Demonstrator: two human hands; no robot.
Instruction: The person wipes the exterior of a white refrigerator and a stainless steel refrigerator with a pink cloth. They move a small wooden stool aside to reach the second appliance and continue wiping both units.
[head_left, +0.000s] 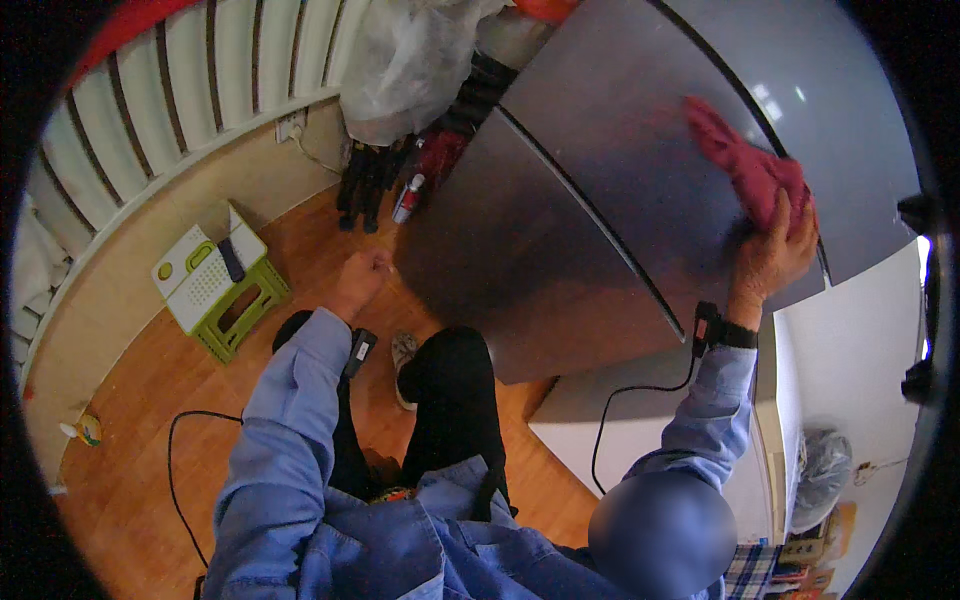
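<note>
My right hand (776, 244) grips a dark pink cloth (750, 165). It presses the cloth on the grey door (622, 195) of a refrigerator, beside the dark seam (720, 64) under the upper section. Part of the cloth hangs out past my fingers, towards the top of the view. My left hand (364, 277) hangs above the wooden floor, its fingers curled, with nothing visible in it. Between the middle and lower doors runs a second dark seam (592, 210).
A green and white folding step stool (217, 285) with a dark object (231, 260) on it stands at left. Behind it is a white radiator (187, 90). A red and silver can (408, 199) and plastic bag (409, 67) are beside the refrigerator; a white cabinet (600, 427) is at right.
</note>
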